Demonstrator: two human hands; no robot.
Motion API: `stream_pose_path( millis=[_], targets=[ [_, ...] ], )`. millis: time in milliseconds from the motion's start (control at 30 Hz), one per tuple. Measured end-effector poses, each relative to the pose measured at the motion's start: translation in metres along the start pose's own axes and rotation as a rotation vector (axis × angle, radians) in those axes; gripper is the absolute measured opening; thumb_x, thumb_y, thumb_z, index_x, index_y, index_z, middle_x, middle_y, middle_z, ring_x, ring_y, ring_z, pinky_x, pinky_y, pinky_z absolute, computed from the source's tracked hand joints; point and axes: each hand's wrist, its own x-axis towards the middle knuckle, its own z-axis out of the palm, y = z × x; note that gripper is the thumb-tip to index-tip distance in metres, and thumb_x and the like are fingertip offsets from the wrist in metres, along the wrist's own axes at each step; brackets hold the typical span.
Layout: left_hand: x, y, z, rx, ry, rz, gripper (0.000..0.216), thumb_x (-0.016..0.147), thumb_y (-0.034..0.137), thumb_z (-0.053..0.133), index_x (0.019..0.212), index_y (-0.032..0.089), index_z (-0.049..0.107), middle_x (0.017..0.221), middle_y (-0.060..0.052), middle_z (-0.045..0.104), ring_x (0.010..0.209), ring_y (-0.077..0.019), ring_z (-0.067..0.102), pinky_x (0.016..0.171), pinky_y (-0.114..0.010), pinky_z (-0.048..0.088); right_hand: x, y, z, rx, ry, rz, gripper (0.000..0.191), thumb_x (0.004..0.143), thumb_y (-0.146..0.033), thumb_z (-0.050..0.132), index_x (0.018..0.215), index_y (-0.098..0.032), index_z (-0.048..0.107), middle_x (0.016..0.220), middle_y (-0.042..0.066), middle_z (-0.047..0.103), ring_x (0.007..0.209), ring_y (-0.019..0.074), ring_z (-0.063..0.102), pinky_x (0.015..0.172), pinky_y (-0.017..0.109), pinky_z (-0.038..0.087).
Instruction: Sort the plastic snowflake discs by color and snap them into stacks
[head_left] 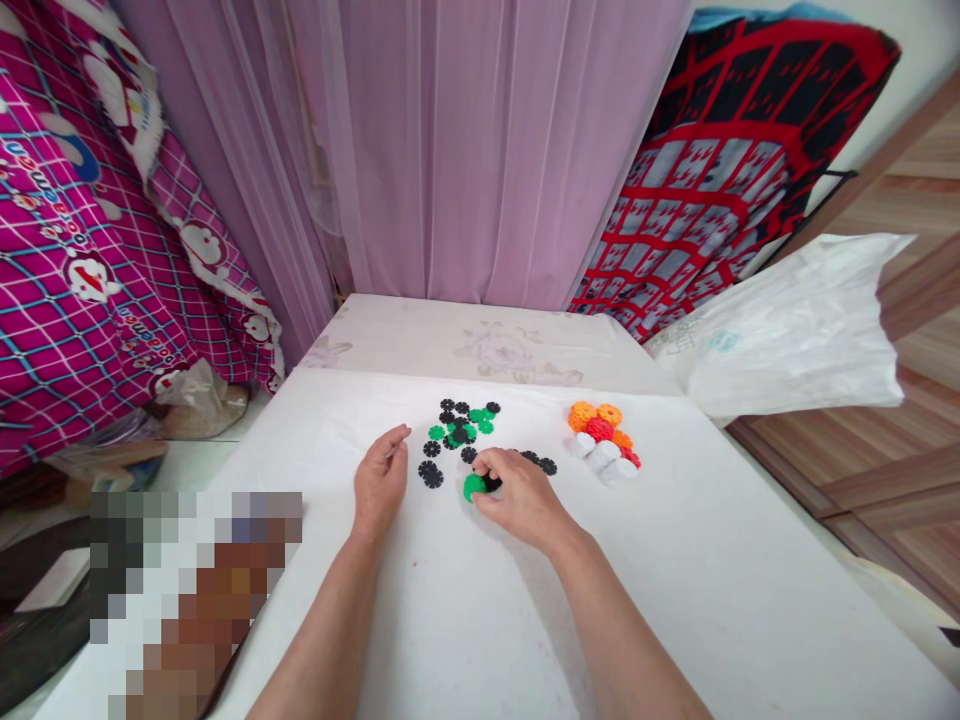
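Note:
My right hand (521, 492) curves its thumb and fingers round a green stack of notched plastic discs (474, 488) and black discs (491, 481) right beside it. The palm hides part of the black ones, and I cannot tell if the two are joined. My left hand (381, 478) rests on its edge at the left, fingers stretched forward, with nothing seen in it. Between and beyond my hands lie loose black discs (430, 474) and green discs (486, 427), some overlapping. More black discs (549, 467) lie behind my right hand.
Stacked orange discs (582, 416), red discs (599, 430) and white discs (604, 457) stand on the right of the white-covered table (465, 620). A white plastic bag (787, 330) hangs over the right edge. A pixelated patch (217, 600) covers something at lower left.

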Motion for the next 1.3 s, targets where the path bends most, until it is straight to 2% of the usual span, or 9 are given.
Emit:
stream_pose_path(
  millis=[233, 367, 567, 933, 1167, 1300],
  targets=[
    [0.0003, -0.0024, -0.0007, 0.014, -0.002, 0.020, 0.030, 0.084, 0.035, 0.052, 0.102, 0.021, 0.071, 0.116, -0.006, 0.071, 0.112, -0.0209, 0.063, 0.102, -0.040, 0.047, 0.0000, 0.0034, -0.0011, -0.084, -0.130, -0.157, 0.053, 0.070, -0.016, 0.065, 0.122, -0.026, 0.060, 0.118, 0.005, 0.061, 0.108, 0.0217, 0.054, 0.096, 0.035, 0.039],
    [0.0006, -0.0024, -0.0003, 0.007, 0.002, 0.009, 0.029, 0.084, 0.035, 0.053, 0.102, 0.022, 0.071, 0.116, -0.006, 0.071, 0.112, -0.0210, 0.063, 0.101, -0.039, 0.048, 0.0035, 0.0044, -0.0024, -0.140, -0.194, -0.167, 0.044, 0.071, -0.016, 0.066, 0.114, -0.027, 0.065, 0.114, 0.004, 0.062, 0.106, 0.0218, 0.053, 0.092, 0.035, 0.039],
    [0.0000, 0.0004, -0.0003, 0.006, 0.010, 0.016, 0.028, 0.084, 0.034, 0.052, 0.101, 0.022, 0.071, 0.116, -0.006, 0.071, 0.112, -0.0205, 0.063, 0.100, -0.038, 0.049, 0.0048, 0.0052, -0.0053, -0.169, -0.193, -0.147, 0.029, 0.074, -0.011, 0.063, 0.099, -0.024, 0.068, 0.106, 0.002, 0.064, 0.101, 0.0194, 0.054, 0.085, 0.032, 0.038],
    [-0.0005, 0.0030, -0.0009, 0.002, 0.004, 0.014, 0.027, 0.084, 0.033, 0.053, 0.100, 0.022, 0.071, 0.116, -0.006, 0.071, 0.112, -0.0208, 0.063, 0.100, -0.039, 0.049, 0.0052, 0.0076, -0.0059, -0.171, -0.191, -0.125, 0.034, 0.073, -0.013, 0.064, 0.105, -0.022, 0.066, 0.109, 0.003, 0.065, 0.103, 0.0198, 0.055, 0.089, 0.032, 0.039],
    [-0.0001, 0.0030, -0.0005, -0.002, 0.009, 0.002, 0.027, 0.083, 0.033, 0.052, 0.100, 0.021, 0.071, 0.115, -0.007, 0.071, 0.112, -0.0214, 0.063, 0.100, -0.040, 0.049, 0.0080, 0.0055, -0.0052, -0.176, -0.203, -0.125, 0.018, 0.073, -0.014, 0.065, 0.090, -0.022, 0.068, 0.101, 0.002, 0.065, 0.098, 0.0189, 0.055, 0.085, 0.032, 0.039],
    [-0.0004, 0.0039, -0.0006, 0.001, 0.009, -0.003, 0.027, 0.083, 0.033, 0.052, 0.100, 0.022, 0.071, 0.115, -0.007, 0.071, 0.112, -0.0214, 0.063, 0.100, -0.040, 0.049, 0.0087, 0.0046, -0.0074, -0.174, -0.211, -0.131, 0.020, 0.071, -0.017, 0.069, 0.091, -0.022, 0.068, 0.100, 0.003, 0.065, 0.097, 0.0196, 0.055, 0.085, 0.032, 0.039]
  ],
)
